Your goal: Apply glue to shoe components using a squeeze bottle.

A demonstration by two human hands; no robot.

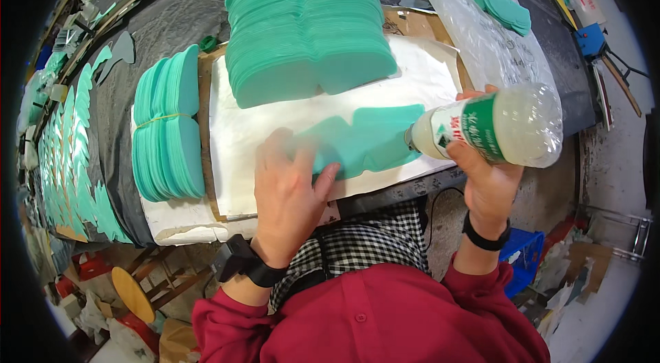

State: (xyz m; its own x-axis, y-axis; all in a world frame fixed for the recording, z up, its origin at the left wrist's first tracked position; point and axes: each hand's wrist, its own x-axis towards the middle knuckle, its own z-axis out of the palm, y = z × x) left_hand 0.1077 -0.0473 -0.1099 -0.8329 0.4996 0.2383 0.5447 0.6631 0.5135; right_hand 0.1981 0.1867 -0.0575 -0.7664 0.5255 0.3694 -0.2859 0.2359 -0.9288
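Observation:
My right hand (pixel 489 181) is wrapped round a clear plastic bottle (pixel 533 122) with a green and white label. The bottle is tipped on its side, its narrow mouth down at the right part of a flat teal foam piece (pixel 392 136). That piece has rounded, insole-like outlines and lies on a white sheet (pixel 237 157). At its left end rests my left hand (pixel 285 181), thumb apart from the fingers; the fingertips are blurred by motion. Just beyond stands a tall, leaning stack of similar teal pieces (pixel 309 26). Whatever comes out of the bottle cannot be seen.
A smaller bundle of teal pieces (pixel 167 129) tied with a band is on the left. Past it lie overlapping teal pieces (pixel 69 150). At the far right, a few loose pieces (pixel 500 7) rest on plastic sheeting (pixel 467 19). A blue crate (pixel 524 260) stands below the table.

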